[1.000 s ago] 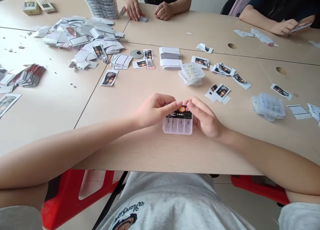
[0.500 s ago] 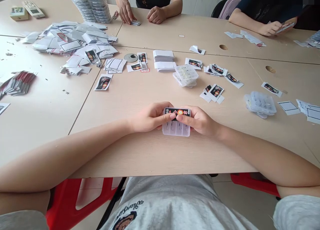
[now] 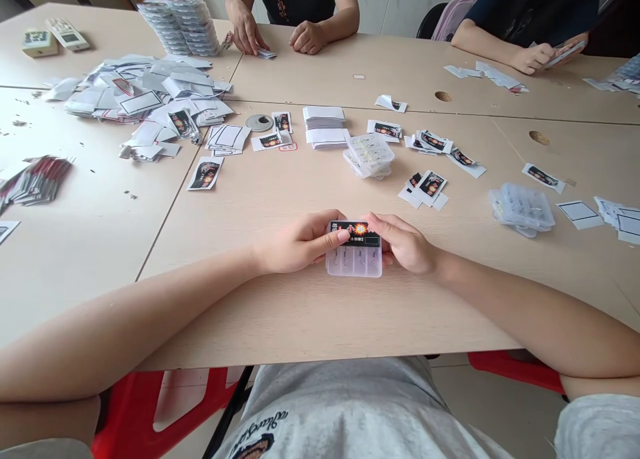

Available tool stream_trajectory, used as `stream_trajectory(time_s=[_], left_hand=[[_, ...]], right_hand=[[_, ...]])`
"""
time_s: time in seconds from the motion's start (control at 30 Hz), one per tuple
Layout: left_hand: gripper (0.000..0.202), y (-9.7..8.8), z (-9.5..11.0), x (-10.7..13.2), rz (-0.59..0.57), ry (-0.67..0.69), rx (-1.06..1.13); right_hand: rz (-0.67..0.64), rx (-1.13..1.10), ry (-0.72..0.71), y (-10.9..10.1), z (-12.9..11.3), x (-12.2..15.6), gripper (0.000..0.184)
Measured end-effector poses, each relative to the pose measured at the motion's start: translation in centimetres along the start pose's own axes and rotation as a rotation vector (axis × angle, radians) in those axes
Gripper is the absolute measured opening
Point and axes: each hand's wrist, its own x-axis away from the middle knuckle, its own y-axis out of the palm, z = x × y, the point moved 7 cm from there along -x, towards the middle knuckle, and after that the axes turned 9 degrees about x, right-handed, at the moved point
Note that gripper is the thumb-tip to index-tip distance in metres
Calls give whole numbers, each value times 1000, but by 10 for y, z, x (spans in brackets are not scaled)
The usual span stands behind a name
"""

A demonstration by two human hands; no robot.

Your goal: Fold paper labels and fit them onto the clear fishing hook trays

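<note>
Two hands close narrowly around a clear hook box (image 3: 354, 260) at six o'clock on the table (image 3: 280, 312), the left hand (image 3: 299, 243) and right hand (image 3: 404, 244) pressing a black label (image 3: 356, 233) on it. Stacked boxes (image 3: 521, 207) sit at three o'clock, loose papers (image 3: 145, 99) at ten.

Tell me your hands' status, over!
Left hand, right hand: both on clear hook box. Black label card at its top edge. Loose cards lie beyond, apart.

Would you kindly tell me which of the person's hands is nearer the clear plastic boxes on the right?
The right hand is nearer, left of the clear plastic boxes in view; the left hand lies farther, beyond the right hand.
</note>
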Motion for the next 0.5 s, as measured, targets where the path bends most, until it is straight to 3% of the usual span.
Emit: stream_trajectory(time_s=[0.5], left_hand=[[32, -5, 1, 0, -24, -46, 178]], right_hand=[[-13, 80, 0, 8, -1, -3, 44]])
